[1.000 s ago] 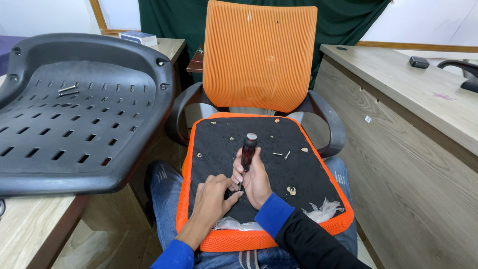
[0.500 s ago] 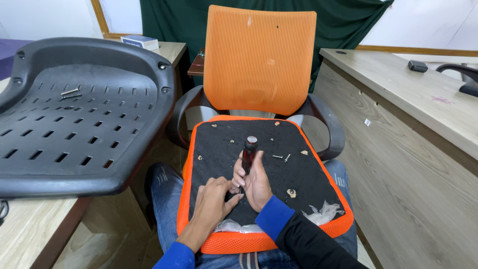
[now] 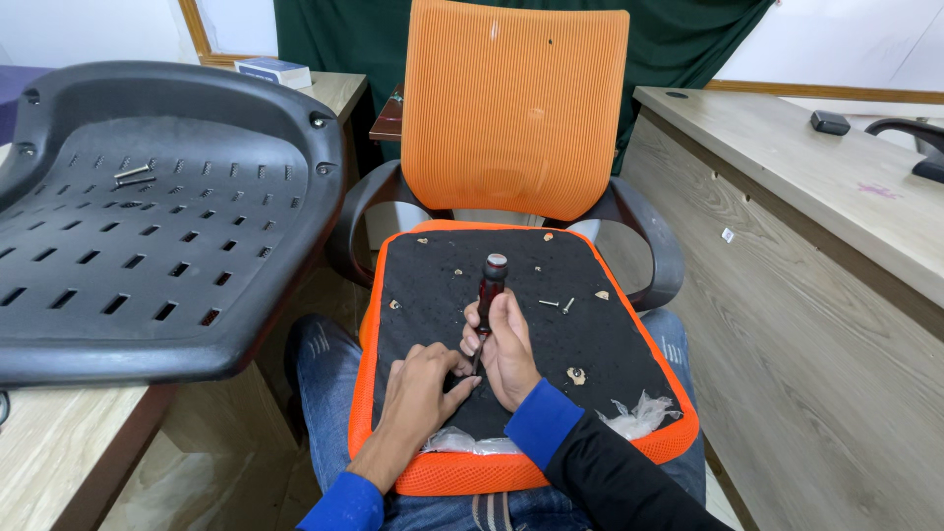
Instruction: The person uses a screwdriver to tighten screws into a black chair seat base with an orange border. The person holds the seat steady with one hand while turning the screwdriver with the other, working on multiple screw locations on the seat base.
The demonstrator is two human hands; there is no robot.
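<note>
Right hand [image 3: 509,346] clenched around a screwdriver [image 3: 488,295] with a dark red and black handle, held almost upright, tip down on the black underside of an orange seat cushion [image 3: 610,344] resting across the lap. Left hand [image 3: 423,385] flat on the same black panel just beside the screwdriver's tip, fingers [image 3: 458,385] stretched toward it and pressing down there; whether anything small is pinched under them cannot be told. Blue cuff on the left wrist, blue cuff and black sleeve on the right. Two loose screws [image 3: 557,304] lying on the panel just right of the screwdriver, near the hand but apart from it. Small pale scraps scattered over the panel, and a crumpled clear plastic bag [image 3: 637,413] at the cushion's near right corner. Jeans [image 3: 324,383] visible under the cushion on both sides. Straight ahead, an orange mesh chair back [image 3: 511,108] with black armrests [image 3: 654,241], just behind the cushion's far edge. To the left, a large black slotted plastic seat shell [image 3: 147,256] on a wooden desk, with a few bolts [image 3: 131,175] lying on its far part. To the right, a long wooden counter [image 3: 816,187] with a small black object [image 3: 829,122] on top, well apart from the hands.
</note>
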